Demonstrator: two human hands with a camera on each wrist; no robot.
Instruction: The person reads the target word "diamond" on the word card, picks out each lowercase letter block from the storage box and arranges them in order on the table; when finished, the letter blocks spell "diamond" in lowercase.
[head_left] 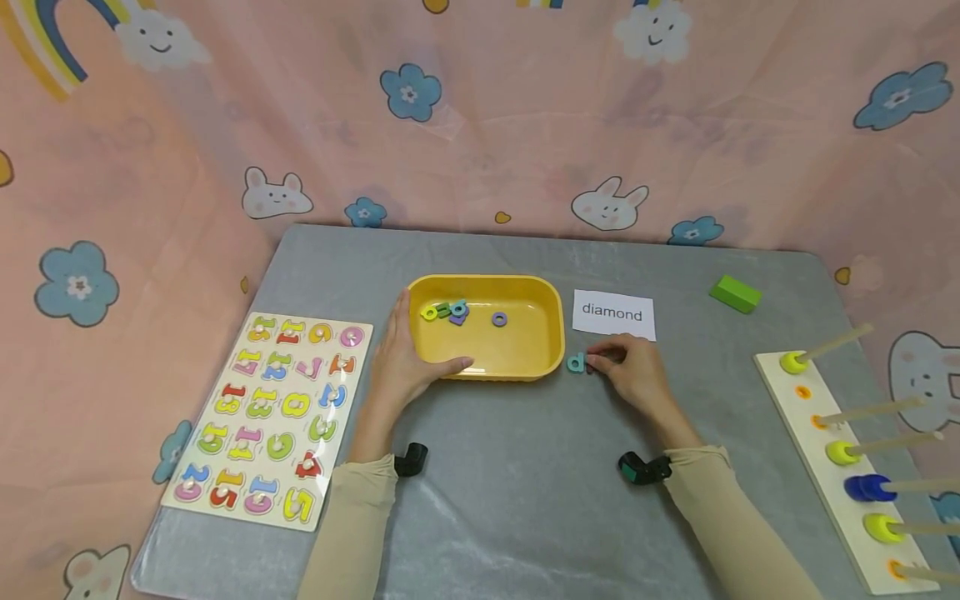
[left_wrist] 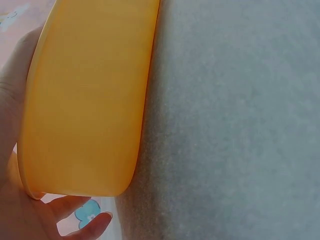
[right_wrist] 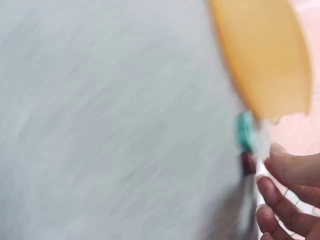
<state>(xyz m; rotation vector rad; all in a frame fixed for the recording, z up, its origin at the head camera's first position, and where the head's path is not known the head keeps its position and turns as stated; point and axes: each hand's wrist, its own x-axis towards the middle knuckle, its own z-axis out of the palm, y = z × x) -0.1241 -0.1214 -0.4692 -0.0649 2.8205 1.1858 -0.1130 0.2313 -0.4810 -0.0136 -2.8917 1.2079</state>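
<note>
A yellow tray (head_left: 525,350) stands mid-table, its wall (left_wrist: 90,100) filling much of the left wrist view. My left hand (head_left: 401,358) grips its left end, thumb over the near rim and fingers along the outer side. Inside lie a purple ring-shaped letter (head_left: 499,319) and a small cluster with a yellow letter (head_left: 429,312) and a blue letter (head_left: 458,308). Right of the tray, my right hand (head_left: 633,371) pinches a small dark red letter (right_wrist: 247,163) low at the table. Beside it lies a teal letter d (head_left: 575,362). The right wrist view is blurred.
A white card (head_left: 613,314) reading "diamond" lies just beyond my right hand. On the left is a number puzzle board (head_left: 288,454). A green block (head_left: 736,294) sits at the back right, and a pegboard (head_left: 817,450) with upright rods stands at the right edge.
</note>
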